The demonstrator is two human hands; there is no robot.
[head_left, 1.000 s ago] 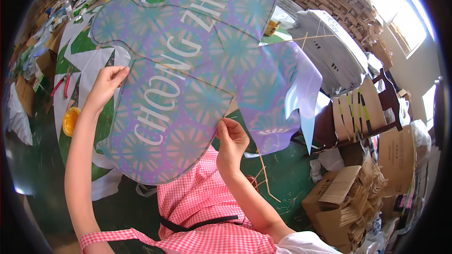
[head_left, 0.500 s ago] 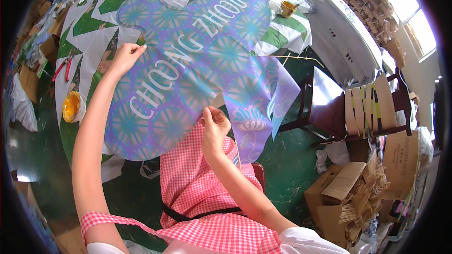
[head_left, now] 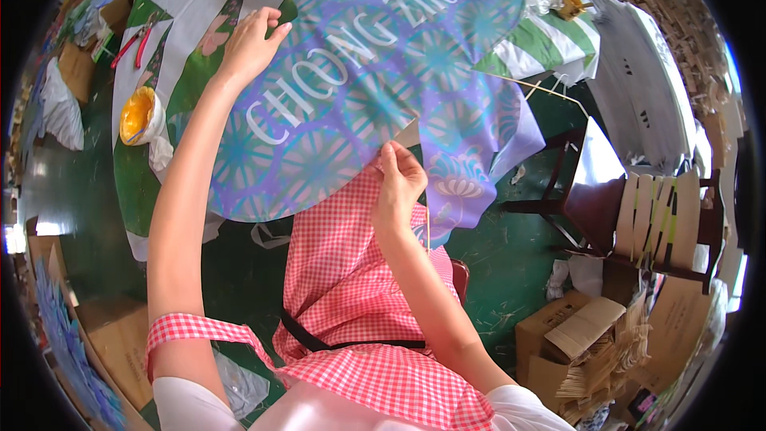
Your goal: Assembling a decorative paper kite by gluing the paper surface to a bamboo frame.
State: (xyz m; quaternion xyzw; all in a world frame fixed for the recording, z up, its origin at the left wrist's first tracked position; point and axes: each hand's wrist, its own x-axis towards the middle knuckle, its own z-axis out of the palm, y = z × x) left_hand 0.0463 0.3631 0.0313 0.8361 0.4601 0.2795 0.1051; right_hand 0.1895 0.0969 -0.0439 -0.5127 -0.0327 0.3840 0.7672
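A large blue and purple patterned fabric panel [head_left: 319, 160], with white lettering and rounded lobes, lies over the table and comes down to my lap. Beside its left edge is my left hand [head_left: 251, 48], its fingers and thumb apart and nothing visible between them. My right hand [head_left: 401, 195] pinches the panel's lower edge near a small tan corner piece [head_left: 408, 134]. Right of that hand hangs a loose purple flap [head_left: 459, 183] with a flower print. A thin stick [head_left: 558, 92] juts out from the panel's right side.
A white cup of yellow-orange paste [head_left: 138, 116] and red-handled pliers [head_left: 136, 46] are on the green and white table covering [head_left: 179, 191] at left. A brush pot [head_left: 571, 5] stands at far right. A dark chair [head_left: 594, 199], stacked white sheets [head_left: 638, 80] and an open carton [head_left: 550, 343] are at right.
My left hand has gone from a pinch at the panel's left edge to spread fingers. The whole view has shifted, so the panel appears higher and further right. My right hand keeps its pinch.
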